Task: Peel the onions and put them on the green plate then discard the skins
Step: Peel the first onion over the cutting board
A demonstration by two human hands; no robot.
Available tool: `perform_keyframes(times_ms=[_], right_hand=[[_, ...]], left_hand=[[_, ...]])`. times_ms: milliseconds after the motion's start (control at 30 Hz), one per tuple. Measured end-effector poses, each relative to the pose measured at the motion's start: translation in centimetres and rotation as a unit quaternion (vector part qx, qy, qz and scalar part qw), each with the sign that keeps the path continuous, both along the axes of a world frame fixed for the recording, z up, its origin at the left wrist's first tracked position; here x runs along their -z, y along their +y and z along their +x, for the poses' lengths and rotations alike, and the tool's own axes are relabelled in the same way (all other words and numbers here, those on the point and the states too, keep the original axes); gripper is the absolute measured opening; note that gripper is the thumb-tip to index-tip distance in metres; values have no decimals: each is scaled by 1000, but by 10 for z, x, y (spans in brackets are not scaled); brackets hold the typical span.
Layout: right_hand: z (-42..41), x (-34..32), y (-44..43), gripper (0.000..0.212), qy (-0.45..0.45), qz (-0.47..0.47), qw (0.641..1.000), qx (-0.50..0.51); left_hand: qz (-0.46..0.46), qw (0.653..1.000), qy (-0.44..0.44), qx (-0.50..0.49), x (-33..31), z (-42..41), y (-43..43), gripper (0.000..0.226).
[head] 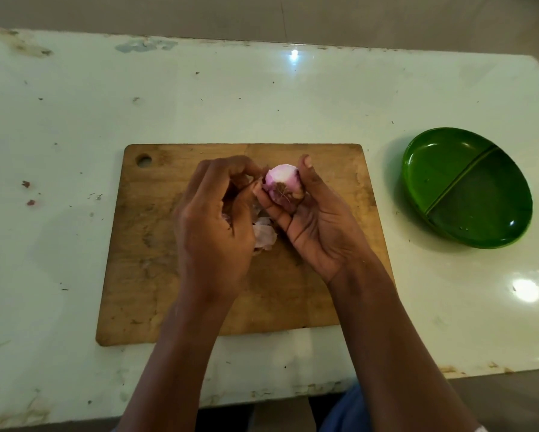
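Observation:
My right hand [316, 222] holds a partly peeled pink onion [282, 183] above the wooden cutting board [155, 254], thumb on its right side, fingers under it, root end toward me. My left hand [212, 226] is curled beside the onion's left side, fingertips pinching at its skin. Pale loose skins [264, 236] lie on the board under and between my hands. The green plate [466, 187], oval with a diagonal divider, sits empty on the table to the right of the board.
The board lies on a pale, stained table [74, 126] with small skin scraps [28, 193] at the left. The table's front edge runs just below the board; its far edge meets a wall.

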State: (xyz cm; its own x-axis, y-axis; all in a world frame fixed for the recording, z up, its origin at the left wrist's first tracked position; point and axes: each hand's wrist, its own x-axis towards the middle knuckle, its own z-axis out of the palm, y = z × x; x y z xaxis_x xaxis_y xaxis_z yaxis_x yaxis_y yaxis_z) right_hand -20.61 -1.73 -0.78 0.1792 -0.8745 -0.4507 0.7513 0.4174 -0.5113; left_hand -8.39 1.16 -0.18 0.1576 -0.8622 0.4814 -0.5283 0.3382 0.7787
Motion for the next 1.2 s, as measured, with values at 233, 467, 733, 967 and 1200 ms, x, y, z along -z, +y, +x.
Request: perform_keyframes(times_ms=[233, 467, 733, 967, 1200], right_hand=[[-2, 3, 0, 33, -22, 16, 999, 18], [-4, 4, 1, 42, -49, 33, 998, 13], [-5, 9, -1, 50, 4, -3, 999, -47], [-4, 10, 3, 54, 29, -44, 993, -110], [-3, 3, 4, 69, 68, -70, 983, -152]], left_hand=[[19, 1000, -14, -5, 3, 2, -1, 13], [40, 999, -23, 1, 5, 1, -1, 14], [55, 998, 1, 15, 2, -1, 0, 27], [62, 996, -36, 53, 4, -1, -1, 50], [53, 998, -13, 37, -5, -1, 1, 39]])
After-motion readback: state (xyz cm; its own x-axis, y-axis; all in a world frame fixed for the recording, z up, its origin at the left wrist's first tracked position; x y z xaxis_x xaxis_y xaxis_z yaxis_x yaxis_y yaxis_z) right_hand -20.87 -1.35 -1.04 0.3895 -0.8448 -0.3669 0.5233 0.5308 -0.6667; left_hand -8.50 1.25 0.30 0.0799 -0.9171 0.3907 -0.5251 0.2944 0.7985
